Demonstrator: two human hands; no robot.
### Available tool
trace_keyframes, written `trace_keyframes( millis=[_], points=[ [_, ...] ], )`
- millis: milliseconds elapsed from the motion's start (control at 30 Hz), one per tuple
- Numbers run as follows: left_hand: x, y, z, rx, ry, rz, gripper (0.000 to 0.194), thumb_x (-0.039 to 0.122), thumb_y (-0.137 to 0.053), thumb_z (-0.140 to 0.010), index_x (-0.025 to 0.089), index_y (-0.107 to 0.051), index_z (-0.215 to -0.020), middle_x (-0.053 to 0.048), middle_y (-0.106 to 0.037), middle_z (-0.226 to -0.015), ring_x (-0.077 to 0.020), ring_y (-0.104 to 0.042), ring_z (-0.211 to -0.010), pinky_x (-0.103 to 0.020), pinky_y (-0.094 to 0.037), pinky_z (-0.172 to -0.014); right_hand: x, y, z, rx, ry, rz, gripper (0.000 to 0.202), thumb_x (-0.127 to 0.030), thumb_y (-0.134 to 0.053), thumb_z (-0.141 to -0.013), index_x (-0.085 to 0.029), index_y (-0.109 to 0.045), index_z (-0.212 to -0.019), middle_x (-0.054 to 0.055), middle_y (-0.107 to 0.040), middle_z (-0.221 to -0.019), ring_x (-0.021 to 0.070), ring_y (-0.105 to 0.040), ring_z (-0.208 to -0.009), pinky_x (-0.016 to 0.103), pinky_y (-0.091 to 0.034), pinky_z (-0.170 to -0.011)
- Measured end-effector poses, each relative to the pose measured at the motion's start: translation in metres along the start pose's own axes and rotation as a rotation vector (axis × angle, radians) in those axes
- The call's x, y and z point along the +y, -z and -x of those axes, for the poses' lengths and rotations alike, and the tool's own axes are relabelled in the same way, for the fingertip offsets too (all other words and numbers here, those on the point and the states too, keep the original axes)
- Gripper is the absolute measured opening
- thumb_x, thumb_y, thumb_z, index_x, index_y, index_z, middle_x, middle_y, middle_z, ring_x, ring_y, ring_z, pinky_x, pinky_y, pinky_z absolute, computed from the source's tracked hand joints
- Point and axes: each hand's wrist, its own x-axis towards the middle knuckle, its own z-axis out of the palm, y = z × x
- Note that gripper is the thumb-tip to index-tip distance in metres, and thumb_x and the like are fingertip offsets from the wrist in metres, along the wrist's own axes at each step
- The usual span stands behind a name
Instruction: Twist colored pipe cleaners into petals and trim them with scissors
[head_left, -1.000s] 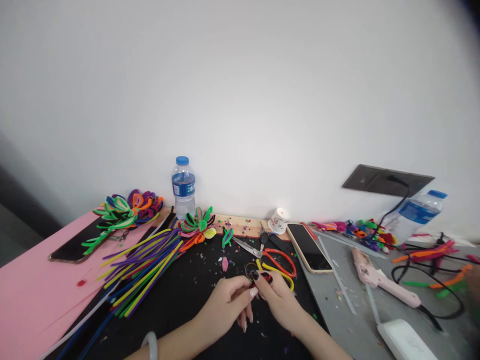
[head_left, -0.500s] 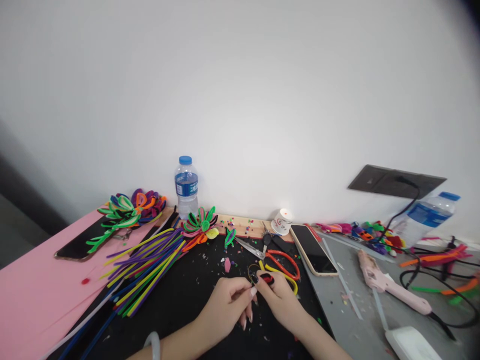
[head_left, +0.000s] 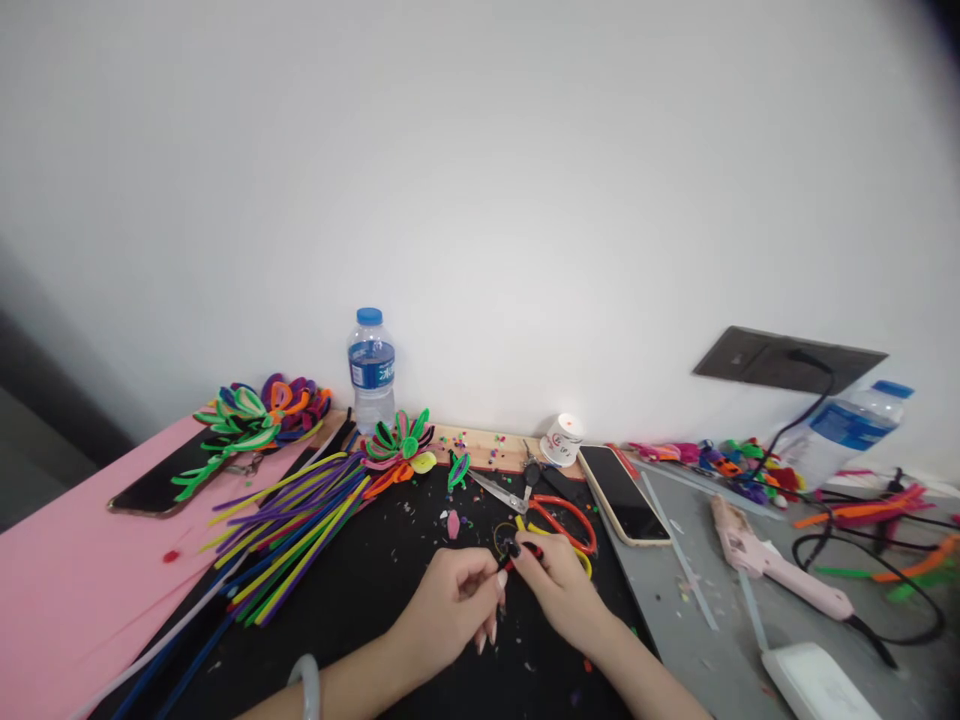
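Note:
My left hand (head_left: pixel 457 600) and my right hand (head_left: pixel 559 580) meet above the black mat (head_left: pixel 337 640), fingertips pinched. Between them is a small red-and-black fuzzy piece (head_left: pixel 533 550), seemingly pipe cleaner; fingers hide most of it. A thin wire loop (head_left: pixel 496 538) shows just beyond the fingertips. Behind my right hand lie red-handled scissors (head_left: pixel 574 510) and a yellow handle (head_left: pixel 585 562), partly covered. A pink piece (head_left: pixel 453 524) and a green twisted pipe-cleaner piece (head_left: pixel 458 470) lie farther back. Left of my hands fans a bundle of coloured pipe cleaners (head_left: pixel 300 540).
A water bottle (head_left: pixel 371 370), pipe-cleaner flower (head_left: pixel 405 440) and paper cup (head_left: pixel 562 440) stand along the wall. A phone (head_left: pixel 626 500) lies right of the mat. Farther right are a pink glue gun (head_left: pixel 787 575) with its cord and another bottle (head_left: pixel 855 430). Another phone (head_left: pixel 154 490) lies left.
My fingers have shifted slightly on the small piece; more of its dark red part shows between my fingertips. The whole view has moved a little.

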Motion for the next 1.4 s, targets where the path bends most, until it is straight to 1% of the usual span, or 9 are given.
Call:
trace_keyframes(
  millis=[333,533,667,767,900,1033,1133,1267,1400],
  points=[
    [0.000,-0.001,0.001,0.067,0.003,-0.075,0.031,0.031,-0.047,-0.077,0.018,-0.037,-0.050,0.008,-0.037,-0.033,-0.0055,-0.036,-0.027,-0.015,-0.026,-0.031,0.008,0.002,0.000,0.026,0.050,0.310,0.032,-0.024,-0.030,-0.089,-0.019,-0.033,-0.057,-0.004,-0.037,-0.055,0.0104,-0.036,-0.050,0.023,-0.025,-0.050],
    [0.000,0.003,-0.002,0.125,-0.023,-0.106,0.032,0.033,-0.044,-0.078,0.019,-0.036,-0.050,0.008,-0.037,-0.033,-0.0057,-0.035,-0.028,-0.016,-0.026,-0.033,0.009,0.006,-0.003,0.040,0.035,0.302,0.028,-0.020,-0.034,-0.086,-0.019,-0.032,-0.058,-0.004,-0.038,-0.055,0.0099,-0.037,-0.051,0.022,-0.025,-0.050],
    [0.007,0.006,0.001,0.128,-0.043,-0.162,0.035,0.038,-0.039,-0.082,0.018,-0.039,-0.053,0.007,-0.037,-0.035,-0.0071,-0.037,-0.029,-0.017,-0.028,-0.034,0.018,0.005,-0.006,0.149,-0.025,0.272,0.031,-0.022,-0.034,-0.086,-0.019,-0.032,-0.055,-0.005,-0.033,-0.051,0.0097,-0.033,-0.047,0.022,-0.024,-0.047],
    [0.011,0.006,0.005,0.088,-0.118,-0.307,0.037,0.035,-0.036,-0.083,0.019,-0.035,-0.050,0.007,-0.033,-0.035,-0.0073,-0.038,-0.031,-0.018,-0.028,-0.037,0.026,0.004,-0.009,0.244,-0.080,0.291,0.031,-0.022,-0.036,-0.084,-0.019,-0.035,-0.053,-0.005,-0.033,-0.048,0.0099,-0.034,-0.044,0.022,-0.024,-0.045],
    [0.011,0.004,0.011,-0.008,-0.306,-0.566,0.036,0.023,-0.038,-0.082,0.018,-0.026,-0.048,0.006,-0.031,-0.040,-0.0070,-0.035,-0.039,-0.020,-0.026,-0.044,0.026,-0.002,-0.016,0.254,-0.096,0.311,0.027,-0.022,-0.040,-0.081,-0.018,-0.044,-0.054,-0.004,-0.038,-0.045,0.0109,-0.037,-0.043,0.022,-0.024,-0.045],
    [0.010,0.003,0.014,-0.044,-0.420,-0.764,0.031,0.016,-0.040,-0.078,0.018,-0.023,-0.052,0.006,-0.027,-0.046,-0.0071,-0.031,-0.042,-0.021,-0.023,-0.046,0.019,-0.008,-0.023,0.257,-0.081,0.303,0.023,-0.022,-0.037,-0.083,-0.017,-0.059,-0.086,-0.001,-0.051,-0.055,0.0139,-0.047,-0.050,0.022,-0.030,-0.049],
    [0.010,0.006,0.012,0.030,-0.429,-0.924,0.027,0.016,-0.038,-0.078,0.018,-0.027,-0.053,0.005,-0.034,-0.048,-0.0082,-0.036,-0.045,-0.022,-0.024,-0.048,0.016,-0.007,-0.022,0.232,-0.059,0.250,0.031,-0.023,-0.037,-0.084,-0.018,-0.051,-0.111,-0.003,-0.049,-0.054,0.0139,-0.047,-0.049,0.022,-0.031,-0.049],
    [0.023,0.021,0.006,0.174,-0.351,-1.146,0.025,0.019,-0.036,-0.080,0.018,-0.040,-0.055,0.001,-0.049,-0.051,-0.0116,-0.046,-0.050,-0.024,-0.026,-0.051,0.016,-0.003,-0.012,0.228,-0.019,0.185,0.026,-0.025,-0.036,-0.086,-0.017,-0.055,-0.100,-0.005,-0.042,-0.051,0.0124,-0.041,-0.045,0.022,-0.028,-0.047],
    [0.052,0.060,0.007,0.318,-0.134,-1.280,0.027,0.028,-0.040,-0.079,0.019,-0.049,-0.054,-0.002,-0.055,-0.053,-0.0163,-0.052,-0.052,-0.025,-0.024,-0.049,0.015,-0.001,-0.004,0.278,-0.003,0.169,0.025,-0.026,-0.034,-0.087,-0.017,-0.057,-0.086,-0.003,-0.045,-0.054,0.0121,-0.041,-0.046,0.022,-0.028,-0.048]
  ],
)
